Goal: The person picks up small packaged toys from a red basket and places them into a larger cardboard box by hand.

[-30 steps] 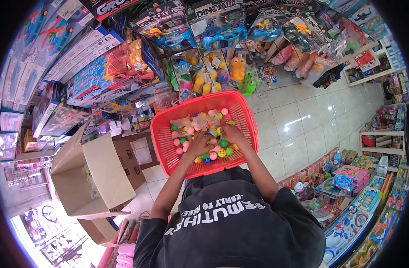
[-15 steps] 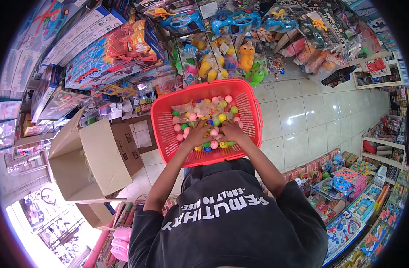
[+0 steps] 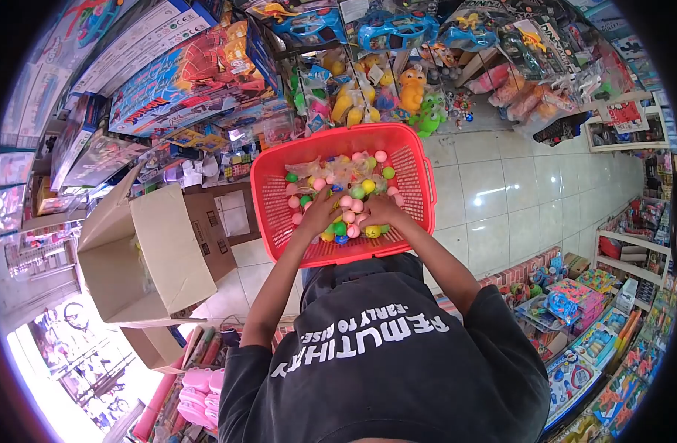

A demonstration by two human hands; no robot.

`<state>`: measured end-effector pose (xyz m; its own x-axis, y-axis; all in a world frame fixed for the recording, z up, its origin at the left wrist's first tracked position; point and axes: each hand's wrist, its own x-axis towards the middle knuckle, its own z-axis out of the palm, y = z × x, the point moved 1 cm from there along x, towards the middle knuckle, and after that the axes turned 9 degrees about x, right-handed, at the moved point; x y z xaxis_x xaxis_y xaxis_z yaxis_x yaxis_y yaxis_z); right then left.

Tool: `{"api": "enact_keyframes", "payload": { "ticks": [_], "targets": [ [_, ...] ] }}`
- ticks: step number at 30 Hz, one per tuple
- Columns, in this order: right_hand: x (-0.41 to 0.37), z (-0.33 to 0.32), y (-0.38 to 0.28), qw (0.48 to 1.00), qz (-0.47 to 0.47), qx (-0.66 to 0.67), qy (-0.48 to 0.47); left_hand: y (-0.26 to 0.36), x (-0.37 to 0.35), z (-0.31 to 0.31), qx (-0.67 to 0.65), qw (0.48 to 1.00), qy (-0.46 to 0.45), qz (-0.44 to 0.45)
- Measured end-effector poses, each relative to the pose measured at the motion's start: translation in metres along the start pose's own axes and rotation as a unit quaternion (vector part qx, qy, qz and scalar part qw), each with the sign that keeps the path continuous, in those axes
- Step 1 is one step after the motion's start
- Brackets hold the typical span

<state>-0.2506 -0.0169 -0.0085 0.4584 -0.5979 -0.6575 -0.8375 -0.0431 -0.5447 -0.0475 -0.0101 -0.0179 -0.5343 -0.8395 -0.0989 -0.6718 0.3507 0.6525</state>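
Note:
A red plastic basket (image 3: 268, 229) with slotted sides stands in front of my body, holding several small balls in pink, green, yellow and blue. Crumpled clear plastic bags (image 3: 341, 177) lie among the balls toward the far side. Both hands are down inside. My left hand (image 3: 322, 212) touches the balls left of the middle, fingers stretched and apart, the tips partly hidden. On the other side, my right hand (image 3: 383, 210) rests over the balls with its fingers loosely spread. Pink balls (image 3: 348, 216) and a green ball (image 3: 340, 228) show between the hands.
An open cardboard box (image 3: 150, 255) stands left of the basket. Boxed toys (image 3: 179, 81) are stacked at the upper left. Bagged toys (image 3: 357, 96) hang beyond the basket. Tiled floor (image 3: 493, 192) stretches right, toward shelves of toys (image 3: 575, 325).
My hands have drawn slightly apart, and more pink balls show between them. The camera view has shifted a little.

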Motion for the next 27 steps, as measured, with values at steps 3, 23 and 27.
{"api": "enact_keyframes", "payload": {
  "ticks": [3,23,27],
  "targets": [
    [-0.003,-0.002,0.007,0.996,-0.018,0.091,-0.002,0.006,0.0,-0.003,0.036,0.999,0.012,-0.015],
    [-0.038,-0.003,-0.002,0.82,-0.211,0.525,0.084,0.049,0.0,-0.029,-0.294,0.951,-0.088,-0.028],
    [-0.037,-0.005,-0.012,0.792,-0.199,0.573,0.078,0.04,-0.001,-0.029,-0.273,0.959,-0.064,-0.04]
  ]
}}
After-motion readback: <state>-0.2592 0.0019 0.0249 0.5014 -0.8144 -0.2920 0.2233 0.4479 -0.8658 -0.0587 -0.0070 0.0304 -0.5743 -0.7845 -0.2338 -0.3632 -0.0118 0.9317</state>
